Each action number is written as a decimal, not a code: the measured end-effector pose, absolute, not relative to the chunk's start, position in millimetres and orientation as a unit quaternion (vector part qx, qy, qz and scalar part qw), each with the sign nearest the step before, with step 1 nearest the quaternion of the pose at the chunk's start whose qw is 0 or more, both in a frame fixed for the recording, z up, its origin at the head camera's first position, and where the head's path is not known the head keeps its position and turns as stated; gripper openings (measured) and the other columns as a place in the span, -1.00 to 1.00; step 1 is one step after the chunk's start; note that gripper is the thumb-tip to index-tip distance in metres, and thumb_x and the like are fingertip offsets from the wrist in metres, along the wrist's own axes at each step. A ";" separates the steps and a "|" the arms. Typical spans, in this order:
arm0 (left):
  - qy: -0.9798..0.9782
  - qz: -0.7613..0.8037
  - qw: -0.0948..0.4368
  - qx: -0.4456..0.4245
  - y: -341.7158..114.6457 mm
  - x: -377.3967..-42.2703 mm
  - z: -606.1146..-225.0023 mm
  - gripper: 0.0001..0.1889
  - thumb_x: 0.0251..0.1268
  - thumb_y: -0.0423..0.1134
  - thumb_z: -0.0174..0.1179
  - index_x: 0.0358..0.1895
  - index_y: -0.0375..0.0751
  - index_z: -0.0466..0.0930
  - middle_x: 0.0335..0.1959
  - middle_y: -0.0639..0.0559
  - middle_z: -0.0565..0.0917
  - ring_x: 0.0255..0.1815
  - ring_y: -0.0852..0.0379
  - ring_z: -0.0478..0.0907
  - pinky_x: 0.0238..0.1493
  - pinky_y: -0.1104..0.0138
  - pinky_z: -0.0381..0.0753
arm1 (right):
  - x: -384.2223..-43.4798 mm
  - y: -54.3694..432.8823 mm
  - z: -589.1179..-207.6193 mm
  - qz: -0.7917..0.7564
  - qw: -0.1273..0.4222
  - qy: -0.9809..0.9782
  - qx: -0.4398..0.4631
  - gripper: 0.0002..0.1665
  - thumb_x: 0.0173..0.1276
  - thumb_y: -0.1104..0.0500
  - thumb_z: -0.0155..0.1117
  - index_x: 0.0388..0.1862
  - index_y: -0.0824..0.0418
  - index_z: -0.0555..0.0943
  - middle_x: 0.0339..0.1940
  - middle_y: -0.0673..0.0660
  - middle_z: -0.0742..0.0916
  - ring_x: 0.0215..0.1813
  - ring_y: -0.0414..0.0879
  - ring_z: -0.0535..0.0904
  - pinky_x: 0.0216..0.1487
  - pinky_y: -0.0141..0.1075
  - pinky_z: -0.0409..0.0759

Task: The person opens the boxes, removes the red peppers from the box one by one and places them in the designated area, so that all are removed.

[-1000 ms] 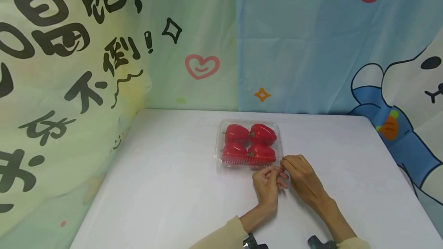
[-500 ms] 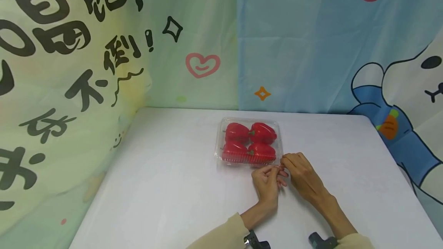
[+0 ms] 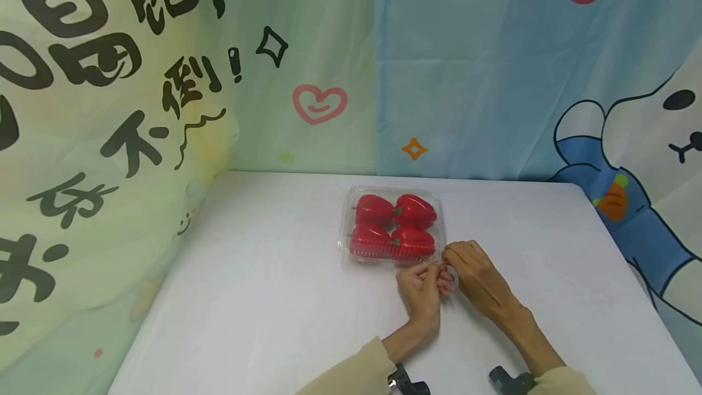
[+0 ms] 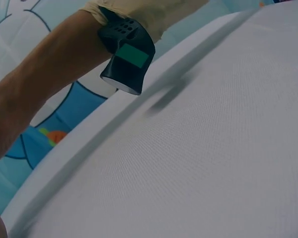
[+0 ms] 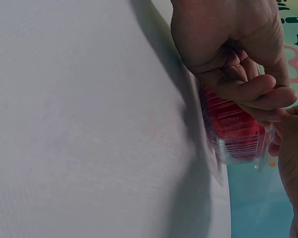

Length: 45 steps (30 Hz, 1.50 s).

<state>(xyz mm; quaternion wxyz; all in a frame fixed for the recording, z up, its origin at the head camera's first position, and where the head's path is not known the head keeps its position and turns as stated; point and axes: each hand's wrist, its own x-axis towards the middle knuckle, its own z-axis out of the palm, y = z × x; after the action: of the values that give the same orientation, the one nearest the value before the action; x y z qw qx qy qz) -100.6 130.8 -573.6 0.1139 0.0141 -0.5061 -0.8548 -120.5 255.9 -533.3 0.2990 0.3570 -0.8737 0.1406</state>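
Note:
A clear plastic box (image 3: 345, 230) with several red bell peppers (image 3: 415, 211) inside lies on the white table. At its near right corner the fingertips of both hands meet. My left hand (image 3: 421, 294) pinches the box's edge there, thumb against fingers. Close beside it my right hand (image 3: 482, 276) pinches the same corner from the right. In the right wrist view the right hand (image 5: 233, 44) has curled fingers in front of the ridged side of the box (image 5: 238, 148), and part of the left hand (image 5: 294, 158) shows. Just what lies between the fingertips is hidden.
The white table (image 3: 263, 297) reaches back to a printed cloth backdrop (image 3: 466, 78). Dark wrist cameras sit on both arms; the left wrist view shows the right arm's camera (image 4: 129, 54) above the tabletop. Neither hand is in the way of the box's left side.
Hands and box hold almost the same place. The small shift of the whole scene comes from the head view moving slightly.

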 end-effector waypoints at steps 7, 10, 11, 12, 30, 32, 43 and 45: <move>-0.515 -0.849 0.114 0.020 132.0 -99.1 -573.6 -0.76 0.44 -0.56 0.14 -0.36 -0.76 0.67 -0.54 -0.69 0.64 -0.74 0.36 0.60 -0.64 0.52 0.61 | -121.9 254.8 -513.4 0.163 0.329 -0.867 0.337 -0.58 0.07 0.67 0.40 -0.11 0.39 0.66 -0.13 0.27 0.76 -0.08 0.13 0.67 0.10 -0.12 0.63; -0.524 -0.845 0.098 0.034 132.2 -96.6 -571.4 -0.75 0.48 -0.53 0.15 -0.34 -0.73 0.68 -0.49 -0.64 0.70 -0.71 0.34 0.66 -0.57 0.48 0.67 | -128.3 254.8 -477.2 0.190 0.359 -0.861 0.307 -0.57 0.08 0.69 0.47 -0.08 0.41 0.71 -0.12 0.28 0.81 -0.06 0.16 0.73 0.25 -0.21 0.70; -0.525 -0.845 0.094 0.039 132.1 -95.8 -571.0 -0.75 0.50 -0.52 0.16 -0.32 -0.72 0.69 -0.46 -0.64 0.71 -0.70 0.34 0.68 -0.54 0.47 0.69 | -131.6 255.1 -464.3 0.193 0.360 -0.862 0.301 -0.55 0.06 0.68 0.51 -0.07 0.40 0.72 -0.12 0.28 0.82 -0.06 0.16 0.74 0.27 -0.20 0.71; -0.524 -0.846 0.092 0.043 131.8 -95.3 -570.5 -0.75 0.52 -0.50 0.17 -0.30 -0.71 0.70 -0.44 -0.63 0.72 -0.68 0.34 0.70 -0.52 0.45 0.71 | -135.3 255.5 -452.6 0.196 0.357 -0.863 0.299 -0.54 0.05 0.66 0.55 -0.07 0.39 0.73 -0.11 0.27 0.82 -0.05 0.16 0.76 0.27 -0.18 0.71; -0.519 -0.849 0.094 0.012 129.2 -97.1 -571.8 -0.77 0.54 -0.50 0.17 -0.29 -0.60 0.72 -0.43 -0.58 0.74 -0.62 0.34 0.74 -0.47 0.40 0.76 | -207.0 266.1 -427.2 0.392 0.276 -0.865 0.150 -0.84 0.62 0.31 0.29 0.01 0.42 0.69 -0.12 0.31 0.80 -0.06 -0.27 0.58 0.12 -0.60 0.45; -0.521 -0.849 0.082 0.014 128.3 -97.0 -570.6 -0.77 0.54 -0.49 0.17 -0.28 -0.61 0.73 -0.41 -0.59 0.75 -0.62 0.33 0.75 -0.45 0.40 0.76 | -212.6 265.3 -427.2 0.401 0.270 -0.864 0.141 -0.80 0.66 0.27 0.26 0.03 0.41 0.69 -0.10 0.31 0.80 -0.05 -0.37 0.54 0.13 -0.60 0.44; -0.527 -0.848 0.039 0.033 123.1 -95.7 -564.1 -0.75 0.56 -0.45 0.18 -0.25 -0.61 0.74 -0.35 -0.64 0.75 -0.62 0.32 0.75 -0.45 0.42 0.76 | -239.5 261.3 -425.3 0.429 0.254 -0.858 0.122 -0.68 0.74 0.16 0.16 0.03 0.43 0.69 -0.14 0.36 0.80 -0.10 -0.49 0.52 0.09 -0.56 0.45; -0.528 -0.848 0.035 0.035 121.6 -95.5 -563.1 -0.75 0.56 -0.43 0.19 -0.24 -0.61 0.74 -0.35 -0.63 0.76 -0.62 0.32 0.75 -0.45 0.42 0.76 | -243.5 261.0 -425.6 0.437 0.244 -0.858 0.113 -0.68 0.73 0.16 0.17 0.05 0.42 0.69 -0.11 0.36 0.81 -0.11 -0.51 0.54 0.09 -0.56 0.46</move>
<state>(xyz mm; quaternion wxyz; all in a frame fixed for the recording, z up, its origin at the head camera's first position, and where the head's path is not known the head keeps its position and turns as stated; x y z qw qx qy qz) -95.5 121.6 -563.1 0.0349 0.0355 -0.5279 -0.8478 -243.5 261.0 -425.6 0.2440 0.1132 -0.8584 0.4369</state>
